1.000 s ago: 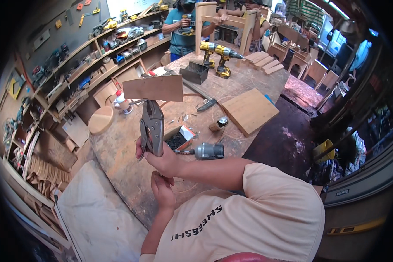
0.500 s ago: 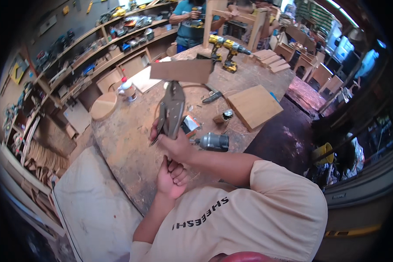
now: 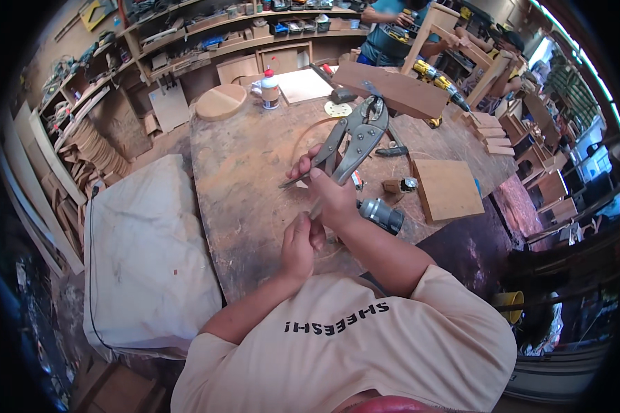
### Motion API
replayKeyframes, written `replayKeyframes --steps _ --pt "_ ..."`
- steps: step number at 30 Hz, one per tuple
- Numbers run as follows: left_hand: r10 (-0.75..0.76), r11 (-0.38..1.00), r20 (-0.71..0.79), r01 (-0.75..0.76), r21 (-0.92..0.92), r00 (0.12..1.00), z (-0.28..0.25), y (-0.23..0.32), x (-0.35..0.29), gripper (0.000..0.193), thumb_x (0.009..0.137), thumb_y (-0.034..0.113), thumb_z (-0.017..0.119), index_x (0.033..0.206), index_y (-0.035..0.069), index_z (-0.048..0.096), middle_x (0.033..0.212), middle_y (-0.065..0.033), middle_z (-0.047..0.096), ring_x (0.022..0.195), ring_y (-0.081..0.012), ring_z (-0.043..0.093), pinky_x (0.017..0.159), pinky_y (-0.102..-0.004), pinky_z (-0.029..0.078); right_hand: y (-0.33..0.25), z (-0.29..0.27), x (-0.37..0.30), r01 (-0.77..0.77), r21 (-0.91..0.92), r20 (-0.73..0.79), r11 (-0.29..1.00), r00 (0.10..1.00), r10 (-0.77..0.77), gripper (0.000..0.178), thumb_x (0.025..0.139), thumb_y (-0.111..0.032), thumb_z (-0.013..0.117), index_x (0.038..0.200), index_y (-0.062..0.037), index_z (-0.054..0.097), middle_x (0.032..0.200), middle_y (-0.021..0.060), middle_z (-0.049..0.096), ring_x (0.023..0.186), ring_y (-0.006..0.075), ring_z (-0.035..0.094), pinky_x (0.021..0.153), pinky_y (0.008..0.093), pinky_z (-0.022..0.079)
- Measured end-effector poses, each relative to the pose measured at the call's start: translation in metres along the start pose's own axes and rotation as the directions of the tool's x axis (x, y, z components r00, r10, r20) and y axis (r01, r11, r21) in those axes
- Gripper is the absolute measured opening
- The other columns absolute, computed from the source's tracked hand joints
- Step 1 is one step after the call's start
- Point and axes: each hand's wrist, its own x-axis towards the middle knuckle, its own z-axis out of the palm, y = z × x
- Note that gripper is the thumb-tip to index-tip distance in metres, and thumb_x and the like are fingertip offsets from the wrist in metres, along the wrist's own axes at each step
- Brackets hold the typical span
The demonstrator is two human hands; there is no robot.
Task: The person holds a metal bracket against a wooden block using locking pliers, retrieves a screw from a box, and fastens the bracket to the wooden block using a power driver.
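Note:
Large metal locking pliers (image 3: 355, 148) are held above the workbench, jaws pointing away from me. My right hand (image 3: 334, 196) wraps their handles, with fingers around the left-hand lever. Just below it, my left hand (image 3: 300, 244) is closed at the lower end of the pliers' handle; its fingertips are partly hidden. At the jaws is a long brown wooden board (image 3: 399, 91), which covers part of a yellow drill (image 3: 442, 84) behind it. Exactly how the jaws meet the board cannot be made out.
On the workbench (image 3: 241, 199) stand a glue bottle (image 3: 270, 89), a round wooden piece (image 3: 220, 103), a thick wooden block (image 3: 449, 191), a grey power tool (image 3: 381, 216) and a hammer (image 3: 393, 150). A covered box (image 3: 145, 255) adjoins at left. Another person (image 3: 386, 38) works beyond the bench.
The view has swung, moving the bench's things across the picture. The pliers and board have shifted right together, the board now slanting across the drill. Both hands keep their grip.

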Motion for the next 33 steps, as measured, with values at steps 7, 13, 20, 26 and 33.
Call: replayKeyframes --steps 7,13,20,26,33 --pt "-0.184 0.982 0.151 0.187 -0.008 0.971 -0.015 0.008 0.009 0.047 0.102 0.048 0.039 0.082 0.007 0.046 0.068 0.0003 0.043 0.060 -0.0109 0.041 0.057 -0.0257 0.036 -0.009 -0.002 0.001 -0.018 0.049 -0.009 0.999 1.000 0.018 0.029 0.090 -0.007 0.054 0.118 -0.0056 0.043 0.098 0.0086 0.051 0.096 0.0235 0.052 0.095 0.0463 0.044" --pt "0.520 0.492 0.063 -0.359 0.794 0.852 -0.024 0.026 0.018 0.086 0.073 0.066 0.070 0.121 0.000 0.044 0.120 -0.0153 0.053 0.105 -0.0270 0.056 0.087 -0.0371 0.047 -0.011 -0.010 0.000 -0.035 0.071 0.070 0.997 0.997 0.030 0.027 0.094 -0.007 0.052 0.119 -0.0034 0.042 0.098 0.0082 0.052 0.094 0.0211 0.053 0.090 0.0408 0.046" --pt "0.424 0.132 0.196 -0.274 0.953 0.884 -0.019 0.045 0.016 0.129 0.042 0.071 0.079 0.135 -0.005 0.033 0.141 -0.0260 0.036 0.126 -0.0387 0.044 0.104 -0.0478 0.038 -0.020 -0.010 0.004 -0.040 0.003 0.052 0.999 0.998 0.040 0.029 0.092 -0.013 0.057 0.117 -0.0056 0.044 0.095 0.0077 0.052 0.093 0.0230 0.055 0.092 0.0448 0.046" --pt "0.392 0.063 0.241 -0.287 0.956 0.888 -0.012 0.058 0.023 0.123 0.042 0.065 0.083 0.131 -0.005 0.037 0.138 -0.0273 0.039 0.130 -0.0404 0.041 0.107 -0.0471 0.035 -0.018 -0.009 -0.001 -0.031 -0.015 0.043 0.999 0.999 0.032 0.028 0.093 -0.012 0.058 0.116 -0.0042 0.044 0.094 0.0074 0.053 0.093 0.0223 0.054 0.090 0.0419 0.046" --pt "0.227 0.281 0.284 -0.342 0.897 0.932 -0.013 0.046 0.041 0.091 0.058 0.035 0.088 0.126 -0.004 0.041 0.113 -0.0184 0.057 0.104 -0.0279 0.058 0.088 -0.0393 0.047 -0.012 -0.016 -0.006 -0.061 -0.028 -0.008 0.998 0.998 0.060 0.025 0.094 -0.009 0.054 0.116 -0.0007 0.045 0.094 0.0067 0.054 0.088 0.0171 0.055 0.082 0.0339 0.048"
